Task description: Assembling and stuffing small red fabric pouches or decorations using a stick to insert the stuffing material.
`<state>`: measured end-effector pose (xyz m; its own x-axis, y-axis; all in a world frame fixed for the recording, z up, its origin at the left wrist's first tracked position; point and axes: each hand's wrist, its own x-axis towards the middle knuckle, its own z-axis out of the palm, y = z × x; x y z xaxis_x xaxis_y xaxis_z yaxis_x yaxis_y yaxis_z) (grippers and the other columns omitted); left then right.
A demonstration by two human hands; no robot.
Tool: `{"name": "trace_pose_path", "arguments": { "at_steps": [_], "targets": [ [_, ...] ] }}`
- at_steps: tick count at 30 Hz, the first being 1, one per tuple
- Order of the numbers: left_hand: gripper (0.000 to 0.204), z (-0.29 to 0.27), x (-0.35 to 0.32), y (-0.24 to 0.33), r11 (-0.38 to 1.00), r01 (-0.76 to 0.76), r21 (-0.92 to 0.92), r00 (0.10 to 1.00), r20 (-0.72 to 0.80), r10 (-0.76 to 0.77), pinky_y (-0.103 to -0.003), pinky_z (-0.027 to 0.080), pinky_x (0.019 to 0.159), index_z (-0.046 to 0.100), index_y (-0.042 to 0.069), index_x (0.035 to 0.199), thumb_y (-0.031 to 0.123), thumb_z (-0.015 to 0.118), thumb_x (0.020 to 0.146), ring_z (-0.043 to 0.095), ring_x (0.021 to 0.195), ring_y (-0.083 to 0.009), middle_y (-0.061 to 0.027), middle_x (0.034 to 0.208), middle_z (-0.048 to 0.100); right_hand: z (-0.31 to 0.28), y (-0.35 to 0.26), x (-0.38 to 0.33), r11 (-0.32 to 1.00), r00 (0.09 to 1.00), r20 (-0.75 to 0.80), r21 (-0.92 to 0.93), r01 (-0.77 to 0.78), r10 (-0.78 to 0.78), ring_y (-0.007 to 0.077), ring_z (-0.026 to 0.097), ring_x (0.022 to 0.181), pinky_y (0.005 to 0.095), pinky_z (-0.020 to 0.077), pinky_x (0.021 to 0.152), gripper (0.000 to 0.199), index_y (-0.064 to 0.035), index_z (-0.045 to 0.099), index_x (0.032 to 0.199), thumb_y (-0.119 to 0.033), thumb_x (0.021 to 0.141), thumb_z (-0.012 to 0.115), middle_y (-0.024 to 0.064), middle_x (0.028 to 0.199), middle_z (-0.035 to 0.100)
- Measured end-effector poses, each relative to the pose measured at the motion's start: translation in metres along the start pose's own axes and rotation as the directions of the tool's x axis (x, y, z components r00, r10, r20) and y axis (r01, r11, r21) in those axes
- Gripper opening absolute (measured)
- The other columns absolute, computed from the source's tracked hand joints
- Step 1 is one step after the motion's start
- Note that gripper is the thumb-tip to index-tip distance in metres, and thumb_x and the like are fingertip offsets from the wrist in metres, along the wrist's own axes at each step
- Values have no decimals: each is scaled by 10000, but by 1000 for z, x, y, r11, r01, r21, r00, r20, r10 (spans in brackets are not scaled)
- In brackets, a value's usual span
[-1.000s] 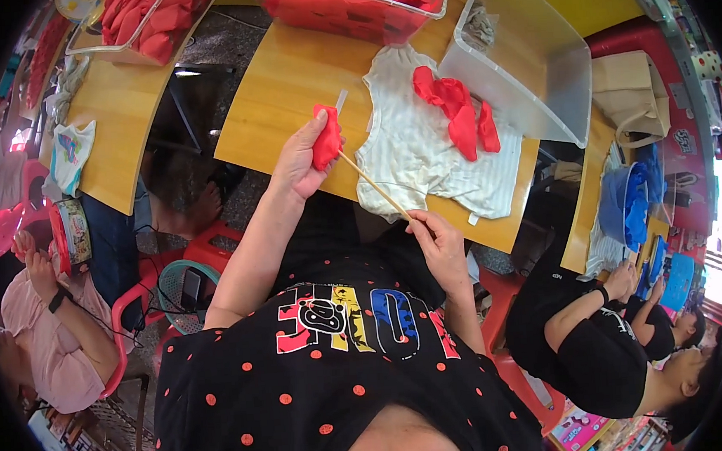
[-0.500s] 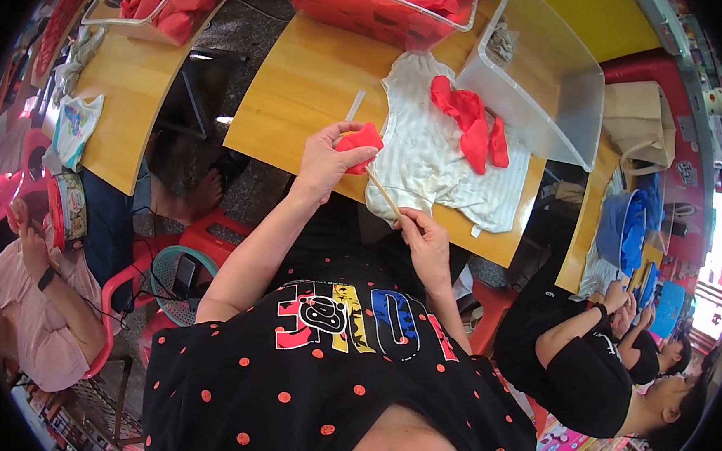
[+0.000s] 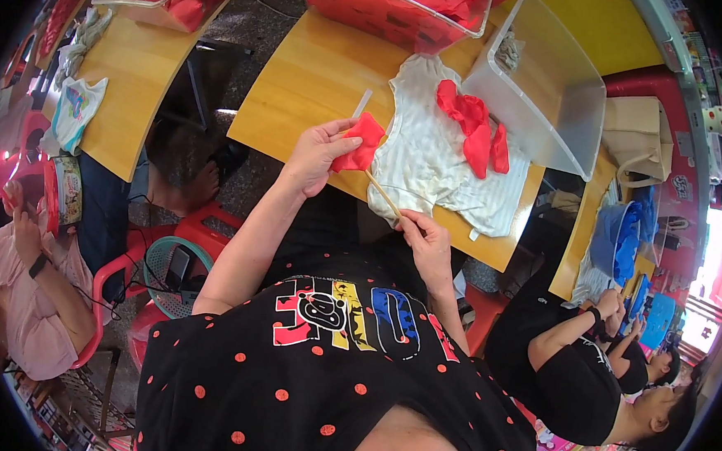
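Garment point(image 3: 411, 169) on table point(image 3: 302, 80), fabric point(image 3: 472, 128) atop, bin point(image 3: 570, 126) alongside (right)

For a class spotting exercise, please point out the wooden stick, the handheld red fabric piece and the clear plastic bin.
Wooden stick point(image 3: 383, 193), head view: middle of its exposed length.
Red fabric piece point(image 3: 367, 145), head view: middle of its exposed face.
Clear plastic bin point(image 3: 524, 121), head view: near outer side wall.

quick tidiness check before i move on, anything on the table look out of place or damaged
Nothing is plainly spilled or broken. The oddest thing is the white garment, spread rumpled across the table with loose red pieces lying on it, more like a makeshift mat than folded clothing.
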<state>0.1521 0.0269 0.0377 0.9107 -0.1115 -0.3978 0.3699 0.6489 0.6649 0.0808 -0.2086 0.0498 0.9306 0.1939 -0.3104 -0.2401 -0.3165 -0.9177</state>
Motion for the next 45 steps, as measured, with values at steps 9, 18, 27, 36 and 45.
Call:
{"name": "trace_pose_path", "arguments": {
  "at_steps": [9,18,27,36,45],
  "targets": [
    [331,-1,1,-9,998,39,57,999,-9,-38,-260,528,752,547,-52,1156,79,619,861,635,834,-131,-100,1000,646,14,-2,-1,980,994,34,169,-105,101,16,415,582,164,310,510,219,30,623,1062,-112,915,547,-6,758,586],
    [273,3,-2,-10,996,81,34,997,-12,-80,-283,526,745,604,1,1080,193,611,885,629,813,-133,-66,954,649,18,1,-2,951,988,55,268,-154,144,14,439,609,154,331,533,247,26,615,1087,-143,917,557,-11,773,586],
    [271,10,-6,-5,996,88,0,996,0,-88,-294,525,776,598,2,1091,197,585,903,623,861,-138,-76,983,648,19,0,-5,794,965,137,550,-260,222,2,373,544,149,256,463,237,23,610,1082,-137,916,554,-22,759,550],
    [277,8,-7,-18,998,58,22,998,-15,-57,-300,530,801,591,-15,1102,188,562,916,625,878,-145,-84,1002,644,23,-7,-3,792,960,118,544,-276,254,3,362,526,143,249,452,247,25,600,1082,-154,918,553,-22,749,538],
    [311,0,-19,-7,999,28,-27,998,57,-26,-257,492,822,580,-27,1138,195,562,921,608,919,-119,-77,1045,632,17,-1,-4,783,960,157,557,-278,230,-1,351,526,149,247,459,241,8,598,1083,-165,922,551,-35,743,528]
  ]
}}
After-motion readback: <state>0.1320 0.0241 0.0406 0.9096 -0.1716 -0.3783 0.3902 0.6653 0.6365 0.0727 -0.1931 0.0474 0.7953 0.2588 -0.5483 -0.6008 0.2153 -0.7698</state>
